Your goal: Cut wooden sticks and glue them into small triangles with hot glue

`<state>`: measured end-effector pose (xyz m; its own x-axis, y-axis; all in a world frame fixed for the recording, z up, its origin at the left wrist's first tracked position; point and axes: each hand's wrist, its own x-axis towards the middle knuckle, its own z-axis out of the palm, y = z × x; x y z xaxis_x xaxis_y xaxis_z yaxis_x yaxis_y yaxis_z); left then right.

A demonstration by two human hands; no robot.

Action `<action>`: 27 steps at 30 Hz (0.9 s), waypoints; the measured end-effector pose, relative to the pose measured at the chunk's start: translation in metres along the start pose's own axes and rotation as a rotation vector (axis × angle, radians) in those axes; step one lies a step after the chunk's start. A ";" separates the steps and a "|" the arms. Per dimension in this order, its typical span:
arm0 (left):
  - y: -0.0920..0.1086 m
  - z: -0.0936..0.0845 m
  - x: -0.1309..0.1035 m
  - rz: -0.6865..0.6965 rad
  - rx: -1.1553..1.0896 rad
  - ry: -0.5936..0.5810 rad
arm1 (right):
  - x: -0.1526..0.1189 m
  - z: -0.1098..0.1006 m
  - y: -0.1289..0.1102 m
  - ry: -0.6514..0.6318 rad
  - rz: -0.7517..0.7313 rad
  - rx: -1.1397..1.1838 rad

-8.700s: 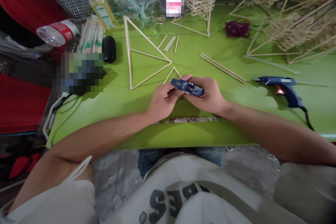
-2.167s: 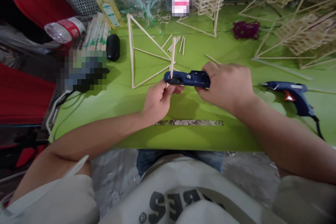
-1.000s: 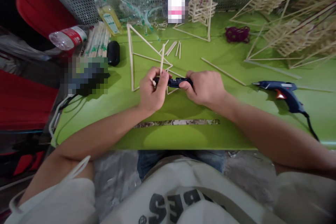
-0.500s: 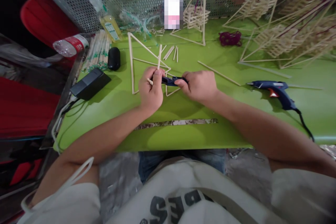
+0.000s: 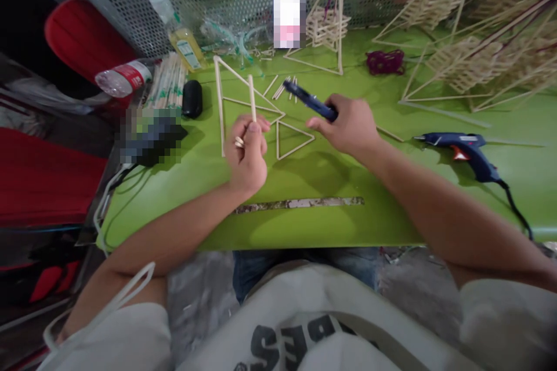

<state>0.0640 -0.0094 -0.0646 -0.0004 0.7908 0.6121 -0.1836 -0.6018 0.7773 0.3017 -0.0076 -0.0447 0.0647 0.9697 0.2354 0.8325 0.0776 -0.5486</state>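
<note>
My left hand (image 5: 248, 153) is closed round pale wooden sticks (image 5: 252, 98). One stick rises above the thumb, and short ends poke out at the side of the fist. My right hand (image 5: 350, 122) grips a long, narrow dark blue hand tool (image 5: 308, 98), its far end pointing up and left over the table; its exact kind is unclear. Between and beyond the hands lie a small stick triangle (image 5: 277, 142) and a larger stick triangle (image 5: 220, 104) with a crossbar. Several short cut sticks (image 5: 279, 88) lie partly behind the tool.
A blue glue gun (image 5: 461, 140) lies on the green table (image 5: 304, 232) at right. Purple string (image 5: 385, 62) and several stick structures (image 5: 328, 26) stand behind. At left are bundled sticks (image 5: 167, 84), a black case (image 5: 192, 98), a yellow-liquid bottle (image 5: 187, 46) and a cabled black box (image 5: 161, 139).
My right hand has moved right with the blue tool, away from my left hand, and the tool now points up and left. My left hand has shifted slightly left, still holding the sticks.
</note>
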 end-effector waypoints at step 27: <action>-0.002 0.013 -0.028 -0.271 -0.057 -0.430 | -0.030 -0.018 -0.039 -0.017 -0.225 0.994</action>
<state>0.0770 -0.0323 -0.0813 0.4568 0.7926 0.4039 -0.1747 -0.3652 0.9144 0.2769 -0.0439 -0.0162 -0.0511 0.9114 0.4083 -0.0096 0.4084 -0.9128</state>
